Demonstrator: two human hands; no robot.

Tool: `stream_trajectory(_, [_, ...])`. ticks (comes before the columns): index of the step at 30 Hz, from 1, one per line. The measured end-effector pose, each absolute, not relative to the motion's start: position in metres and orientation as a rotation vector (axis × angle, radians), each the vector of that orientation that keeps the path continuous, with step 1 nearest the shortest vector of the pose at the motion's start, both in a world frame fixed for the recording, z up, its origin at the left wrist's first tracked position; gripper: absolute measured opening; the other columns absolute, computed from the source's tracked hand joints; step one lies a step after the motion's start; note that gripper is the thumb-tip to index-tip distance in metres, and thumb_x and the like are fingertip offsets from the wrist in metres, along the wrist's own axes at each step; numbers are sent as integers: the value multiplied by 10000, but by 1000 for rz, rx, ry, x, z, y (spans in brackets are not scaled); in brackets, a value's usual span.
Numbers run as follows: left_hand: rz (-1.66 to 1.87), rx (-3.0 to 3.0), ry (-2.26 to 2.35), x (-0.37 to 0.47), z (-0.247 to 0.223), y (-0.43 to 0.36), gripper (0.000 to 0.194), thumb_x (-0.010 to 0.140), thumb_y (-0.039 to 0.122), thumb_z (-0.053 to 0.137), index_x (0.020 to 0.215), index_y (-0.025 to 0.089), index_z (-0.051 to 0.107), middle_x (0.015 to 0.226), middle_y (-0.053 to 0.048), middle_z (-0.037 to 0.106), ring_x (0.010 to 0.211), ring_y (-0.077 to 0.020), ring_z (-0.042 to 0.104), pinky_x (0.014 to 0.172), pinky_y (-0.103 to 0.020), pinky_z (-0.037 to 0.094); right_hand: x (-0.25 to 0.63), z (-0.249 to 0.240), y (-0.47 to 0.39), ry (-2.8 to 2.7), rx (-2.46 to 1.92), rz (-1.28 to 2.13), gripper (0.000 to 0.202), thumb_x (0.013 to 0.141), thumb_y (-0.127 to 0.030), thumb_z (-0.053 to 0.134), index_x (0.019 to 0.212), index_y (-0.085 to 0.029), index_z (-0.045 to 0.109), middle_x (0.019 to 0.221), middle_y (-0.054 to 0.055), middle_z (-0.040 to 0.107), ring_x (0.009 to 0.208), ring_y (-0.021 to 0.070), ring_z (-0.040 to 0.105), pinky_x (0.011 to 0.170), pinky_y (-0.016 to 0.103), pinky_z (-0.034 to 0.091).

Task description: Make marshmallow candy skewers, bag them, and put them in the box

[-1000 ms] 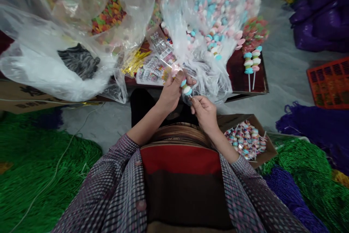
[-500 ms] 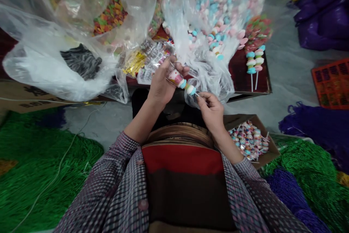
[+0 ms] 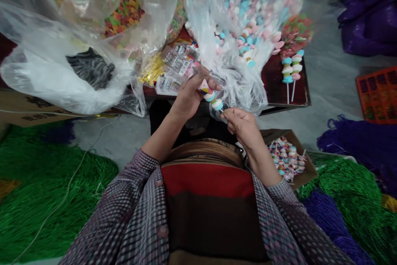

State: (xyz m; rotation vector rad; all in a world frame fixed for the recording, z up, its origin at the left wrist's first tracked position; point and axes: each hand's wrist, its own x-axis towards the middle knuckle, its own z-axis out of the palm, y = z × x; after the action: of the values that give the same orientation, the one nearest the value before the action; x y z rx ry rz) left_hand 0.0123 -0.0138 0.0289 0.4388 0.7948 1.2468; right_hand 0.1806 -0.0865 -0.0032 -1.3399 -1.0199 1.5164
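Observation:
A candy skewer point(image 3: 217, 104) of white, blue and green sweets on a white stick slants between my hands, just in front of the table edge. My left hand point(image 3: 190, 97) is closed around a small printed plastic wrapper point(image 3: 204, 86), and the skewer's upper end lies at or in it; the fingers partly hide this. Pinched in my right hand point(image 3: 243, 124) is the stick at the skewer's lower end. Behind my left hand lies a pile of flat printed wrappers point(image 3: 176, 66) beside gold twist ties point(image 3: 152, 70). Two more skewers point(image 3: 287, 70) rest at the table's right corner.
Large clear bags of marshmallows point(image 3: 248, 0) and ring-shaped gummies point(image 3: 124, 15) cover the table point(image 3: 273, 87). A cardboard box point(image 3: 305, 176) of wrapped skewers stands by my right forearm. Green strands point(image 3: 46, 199), purple bundles and an orange crate point(image 3: 376, 95) lie on the floor.
My left hand has shifted slightly right with the wrapper. My right hand has turned, its fingers now closer to the lowest sweet. Less of the skewer shows between the hands.

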Motion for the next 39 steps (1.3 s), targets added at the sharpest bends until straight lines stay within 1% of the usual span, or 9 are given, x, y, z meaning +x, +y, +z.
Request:
stream_trajectory(4, [1251, 499, 766, 16, 26, -13, 135, 941, 297, 714, 871, 208, 640, 730, 9, 635, 933, -183, 757, 779, -260, 569, 181, 1, -84, -1084, -1351, 1453, 500, 769, -704, 767, 727, -213, 680, 436, -108, 314, 390, 59, 241, 390, 233, 166])
stream_trajectory(8, [1323, 518, 761, 18, 21, -8, 315, 1021, 293, 576, 720, 198, 577, 639, 23, 591, 724, -116, 699, 754, -250, 568, 178, -4, -85, -1265, -1395, 1110, 366, 825, -580, 765, 836, -215, 746, 611, -46, 582, 539, 87, 460, 526, 247, 374])
stream_trajectory(11, [1299, 516, 821, 15, 18, -5, 295, 1016, 381, 585, 776, 212, 610, 702, 7, 653, 811, -137, 728, 826, -276, 584, 178, -10, -87, -1335, -1430, 938, 272, 844, -488, 764, 877, -219, 783, 735, -22, 683, 661, 109, 558, 651, 273, 450])
stream_trajectory(16, [1322, 517, 684, 3, 21, -4, 349, 1096, 358, 338, 1062, 240, 665, 935, -41, 749, 1119, -200, 747, 924, -350, 595, 183, -19, -86, -1146, -1423, 1066, 379, 815, -596, 764, 872, -223, 804, 547, -70, 508, 509, 80, 386, 521, 245, 337])
stream_trajectory(19, [1364, 501, 678, -1, 24, -3, 303, 1070, 351, 429, 924, 235, 667, 932, -39, 755, 1186, -216, 728, 945, -339, 599, 183, -20, -85, -1131, -1394, 1102, 388, 806, -609, 777, 848, -224, 803, 550, -68, 511, 514, 75, 390, 528, 244, 327])
stream_trajectory(22, [1346, 477, 679, 0, 20, -3, 240, 1005, 362, 587, 812, 229, 640, 915, -32, 754, 1192, -219, 726, 972, -326, 599, 181, -18, -86, -1156, -1339, 1138, 375, 828, -601, 769, 877, -231, 803, 563, -65, 530, 528, 82, 426, 542, 248, 346])
stream_trajectory(28, [1333, 418, 739, 8, 15, -6, 273, 998, 415, 599, 814, 215, 628, 835, -22, 710, 1134, -215, 738, 1011, -375, 594, 177, -17, -90, -1128, -1273, 1288, 398, 873, -613, 724, 906, -220, 778, 499, -79, 495, 468, 79, 395, 503, 243, 294])
stream_trajectory(35, [1329, 405, 624, 9, 22, -9, 391, 1106, 347, 306, 1020, 225, 667, 922, -36, 745, 1141, -213, 752, 1024, -412, 585, 172, -18, -90, -1114, -1331, 1219, 453, 905, -665, 649, 1002, -229, 726, 490, -93, 474, 447, 79, 361, 479, 235, 270])
stream_trajectory(39, [1338, 361, 707, 11, 17, -8, 312, 1076, 410, 427, 1164, 241, 675, 1035, -60, 780, 1213, -250, 729, 1033, -407, 586, 171, -20, -89, -1036, -1245, 1290, 461, 836, -656, 737, 1058, -252, 707, 497, -103, 488, 437, 84, 384, 464, 234, 271])
